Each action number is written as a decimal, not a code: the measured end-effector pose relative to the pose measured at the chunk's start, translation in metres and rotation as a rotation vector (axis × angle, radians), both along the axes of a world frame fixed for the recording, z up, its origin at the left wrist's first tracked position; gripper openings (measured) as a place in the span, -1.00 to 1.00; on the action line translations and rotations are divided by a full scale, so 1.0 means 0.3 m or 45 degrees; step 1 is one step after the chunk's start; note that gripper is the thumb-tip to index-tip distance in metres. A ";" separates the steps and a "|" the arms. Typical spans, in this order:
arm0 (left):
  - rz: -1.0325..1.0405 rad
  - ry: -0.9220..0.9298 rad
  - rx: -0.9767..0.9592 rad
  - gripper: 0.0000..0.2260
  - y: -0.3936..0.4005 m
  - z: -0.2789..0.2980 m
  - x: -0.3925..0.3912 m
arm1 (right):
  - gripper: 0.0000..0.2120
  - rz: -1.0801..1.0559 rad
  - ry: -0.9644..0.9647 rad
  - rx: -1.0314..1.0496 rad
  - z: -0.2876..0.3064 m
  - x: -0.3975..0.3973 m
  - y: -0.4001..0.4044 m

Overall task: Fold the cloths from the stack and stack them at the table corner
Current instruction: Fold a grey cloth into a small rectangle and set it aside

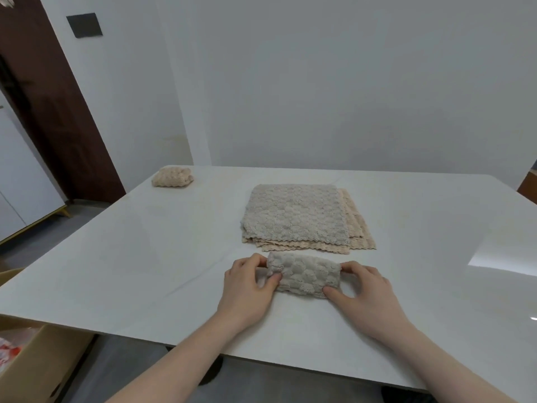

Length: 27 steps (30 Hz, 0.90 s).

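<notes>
The table [145, 257] is bare along its left side, giving open passage from the near edge to the far left corner. One folded cloth [172, 177] occupies that corner. The stack of cloths [299, 218] blocks the middle, toward the far edge. The right side is bare.

Pale wall [319, 82] behind — dark brown door [58, 117], grey floor [52, 237] left.
</notes>
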<state>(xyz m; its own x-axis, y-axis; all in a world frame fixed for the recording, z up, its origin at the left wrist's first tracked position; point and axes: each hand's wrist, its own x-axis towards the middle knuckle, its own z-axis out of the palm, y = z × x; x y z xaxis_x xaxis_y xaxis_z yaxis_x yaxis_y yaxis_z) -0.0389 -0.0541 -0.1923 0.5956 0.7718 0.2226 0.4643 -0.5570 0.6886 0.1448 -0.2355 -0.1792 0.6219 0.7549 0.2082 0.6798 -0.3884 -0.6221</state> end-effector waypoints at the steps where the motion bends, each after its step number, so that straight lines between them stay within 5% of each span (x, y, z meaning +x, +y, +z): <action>1: -0.030 -0.060 -0.053 -0.80 0.001 0.001 -0.005 | -0.68 0.015 0.071 0.045 0.004 0.001 -0.003; 6: -0.109 -0.200 -0.205 -0.88 -0.020 0.013 -0.018 | -0.77 0.034 0.381 0.166 0.019 -0.004 -0.008; 12: -0.154 -0.168 -0.176 -0.80 -0.015 -0.023 -0.005 | -0.67 0.077 0.462 0.157 -0.015 0.020 -0.016; 18: -0.116 0.125 -0.204 -0.81 -0.051 0.004 -0.011 | -0.66 0.001 0.455 -0.011 -0.019 0.020 -0.010; 27: -0.088 0.374 -0.553 -0.88 -0.090 0.254 0.012 | -0.78 -0.251 0.860 -0.355 0.240 -0.052 0.041</action>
<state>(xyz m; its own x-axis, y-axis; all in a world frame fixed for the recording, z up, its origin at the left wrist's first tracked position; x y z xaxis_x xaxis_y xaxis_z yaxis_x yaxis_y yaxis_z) -0.0354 -0.0811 -0.1162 0.6377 0.7124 -0.2930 0.6448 -0.2857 0.7089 0.1292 -0.2234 -0.1071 0.6754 0.5852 -0.4487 0.0869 -0.6674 -0.7396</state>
